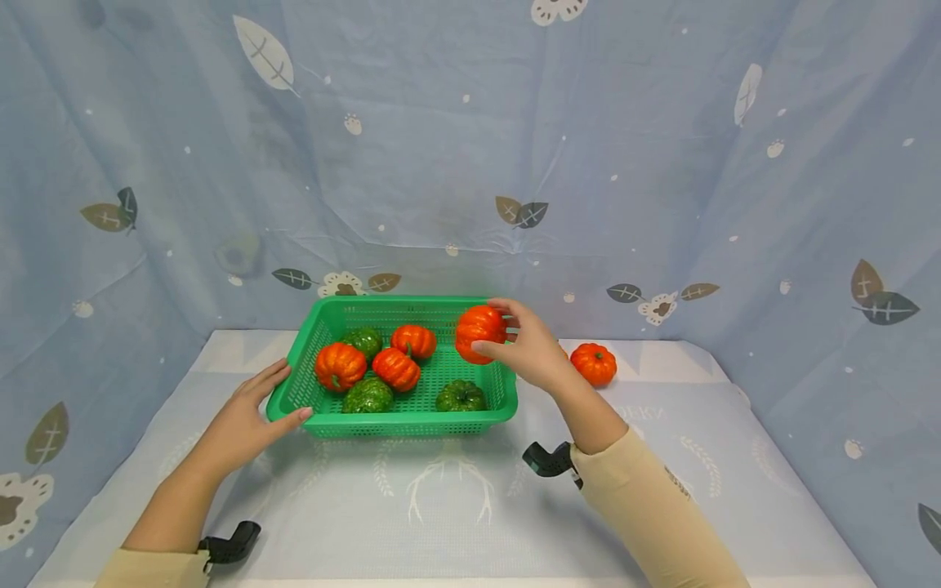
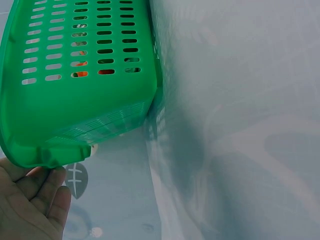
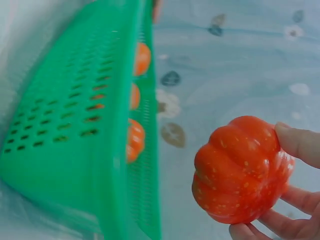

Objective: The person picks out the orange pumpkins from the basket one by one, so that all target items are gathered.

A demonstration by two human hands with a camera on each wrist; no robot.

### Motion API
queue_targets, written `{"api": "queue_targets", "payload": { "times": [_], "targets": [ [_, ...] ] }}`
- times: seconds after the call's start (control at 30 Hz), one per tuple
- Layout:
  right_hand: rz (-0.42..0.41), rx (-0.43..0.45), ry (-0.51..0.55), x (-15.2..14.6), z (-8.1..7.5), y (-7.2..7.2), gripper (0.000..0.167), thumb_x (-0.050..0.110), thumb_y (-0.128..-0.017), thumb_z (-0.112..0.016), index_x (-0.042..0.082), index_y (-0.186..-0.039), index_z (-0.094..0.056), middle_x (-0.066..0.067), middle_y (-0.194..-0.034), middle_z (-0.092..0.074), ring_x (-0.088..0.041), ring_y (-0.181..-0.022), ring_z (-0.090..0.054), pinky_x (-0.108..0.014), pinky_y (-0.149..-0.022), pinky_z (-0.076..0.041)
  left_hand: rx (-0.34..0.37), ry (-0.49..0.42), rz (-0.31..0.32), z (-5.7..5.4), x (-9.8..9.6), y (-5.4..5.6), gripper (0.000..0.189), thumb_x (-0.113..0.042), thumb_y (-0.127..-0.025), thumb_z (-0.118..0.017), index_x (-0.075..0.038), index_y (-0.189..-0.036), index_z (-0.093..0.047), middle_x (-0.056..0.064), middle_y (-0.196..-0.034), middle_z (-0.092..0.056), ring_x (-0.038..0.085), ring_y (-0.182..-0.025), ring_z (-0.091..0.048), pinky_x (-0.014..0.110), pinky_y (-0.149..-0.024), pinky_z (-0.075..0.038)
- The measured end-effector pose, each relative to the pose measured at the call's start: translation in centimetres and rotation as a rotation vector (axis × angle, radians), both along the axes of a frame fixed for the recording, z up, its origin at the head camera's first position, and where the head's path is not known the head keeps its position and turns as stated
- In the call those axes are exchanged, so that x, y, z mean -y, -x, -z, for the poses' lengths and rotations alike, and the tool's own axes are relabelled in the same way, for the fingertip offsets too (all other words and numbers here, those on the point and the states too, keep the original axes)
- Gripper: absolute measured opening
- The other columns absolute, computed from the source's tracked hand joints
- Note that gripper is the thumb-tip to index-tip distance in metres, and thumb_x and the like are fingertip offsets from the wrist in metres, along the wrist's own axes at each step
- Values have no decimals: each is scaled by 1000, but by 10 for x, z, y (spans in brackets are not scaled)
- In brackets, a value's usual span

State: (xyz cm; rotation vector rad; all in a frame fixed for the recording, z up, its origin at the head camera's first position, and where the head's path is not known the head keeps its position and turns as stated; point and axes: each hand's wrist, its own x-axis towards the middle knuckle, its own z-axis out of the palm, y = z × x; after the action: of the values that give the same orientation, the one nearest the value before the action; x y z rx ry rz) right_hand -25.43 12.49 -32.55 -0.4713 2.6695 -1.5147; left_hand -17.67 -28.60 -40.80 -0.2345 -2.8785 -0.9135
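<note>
My right hand (image 1: pixel 535 347) grips an orange-red pumpkin (image 1: pixel 479 333) between thumb and fingers, over the right end of a green plastic basket (image 1: pixel 412 421). In the right wrist view the ribbed, speckled pumpkin (image 3: pixel 242 170) shows beside the basket wall (image 3: pixel 75 115). My left hand (image 1: pixel 243 420) rests at the basket's left end, fingers extended along the rim and thumb at the front corner. From the left wrist, the fingertips (image 2: pixel 57 175) touch the rim's underside. Inside the basket lie several orange pumpkins (image 1: pixel 397 369) and green pumpkins (image 1: pixel 461 396).
Another orange pumpkin (image 1: pixel 594 364) sits on the table right of the basket, behind my right forearm. A pale patterned cloth (image 1: pixel 456 498) covers the table. Blue leaf-print curtains (image 1: pixel 441 163) enclose the back and sides.
</note>
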Motion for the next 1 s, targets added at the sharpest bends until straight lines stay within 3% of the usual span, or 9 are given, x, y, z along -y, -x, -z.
{"api": "queue_targets", "payload": {
  "times": [0.13, 0.33, 0.63, 1.0],
  "targets": [
    [25, 5, 45, -21, -4, -11, 72, 28, -87, -81, 19, -149, -45, -10, -143, -49, -37, -125, -54, -49, -99, -51, 5, 1, -7, 0, 0, 0, 94, -50, -91, -70, 4, -156, -27, 20, -164, -19, 56, -142, -21, 79, -99, -27],
    [76, 13, 81, -49, 1, -22, 77, 31, -86, -81, 19, -151, -42, -13, -142, -47, -39, -123, -56, -47, -91, -56, 7, 6, -17, 2, 3, 0, 94, -50, -91, -71, 3, -156, -27, 21, -164, -19, 56, -141, -21, 79, -99, -26],
    [186, -82, 42, -97, 6, -32, 80, 33, -87, -80, 13, -153, -41, -15, -141, -41, -35, -124, -50, -47, -98, -52, 0, 8, -9, 1, 0, 0, 95, -51, -91, -70, 5, -155, -28, 22, -163, -20, 56, -141, -22, 79, -99, -27],
    [327, -193, 24, -148, 28, -33, 75, 30, -90, -77, 6, -151, -41, -19, -143, -40, -37, -125, -47, -53, -105, -44, -3, 4, -6, -1, -1, 0, 95, -51, -91, -70, 6, -155, -28, 23, -163, -21, 56, -141, -22, 79, -99, -27]
  ]
}}
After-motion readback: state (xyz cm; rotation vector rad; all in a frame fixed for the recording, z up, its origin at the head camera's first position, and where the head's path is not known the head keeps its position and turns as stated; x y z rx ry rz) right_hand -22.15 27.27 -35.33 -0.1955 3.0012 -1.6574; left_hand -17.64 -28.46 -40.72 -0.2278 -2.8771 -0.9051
